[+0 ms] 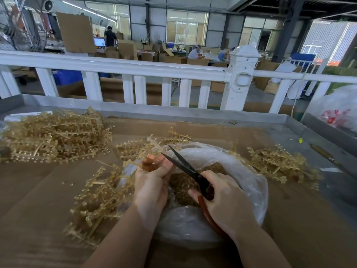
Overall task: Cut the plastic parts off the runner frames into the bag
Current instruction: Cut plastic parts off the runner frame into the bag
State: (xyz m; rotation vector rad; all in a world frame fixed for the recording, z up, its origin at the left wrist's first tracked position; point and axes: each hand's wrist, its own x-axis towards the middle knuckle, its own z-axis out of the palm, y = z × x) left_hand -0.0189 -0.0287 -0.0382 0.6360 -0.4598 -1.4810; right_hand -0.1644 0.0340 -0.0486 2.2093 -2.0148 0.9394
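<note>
My left hand [152,182] grips a translucent amber runner frame [153,143] that sticks up and away over the clear plastic bag [249,182]. My right hand [226,202] holds black scissors with red handles [185,165]; the blades stand apart, pointing up-left at the frame beside my left fingers. Inside the bag lies a heap of small amber cut parts [183,188]. More runner frames lie loose around the bag.
A big pile of runner frames [56,136] sits at the left, a smaller pile [278,163] at the right, another [98,200] by my left wrist. All rest on cardboard [38,219] in a metal-rimmed table. A white railing [135,68] runs behind.
</note>
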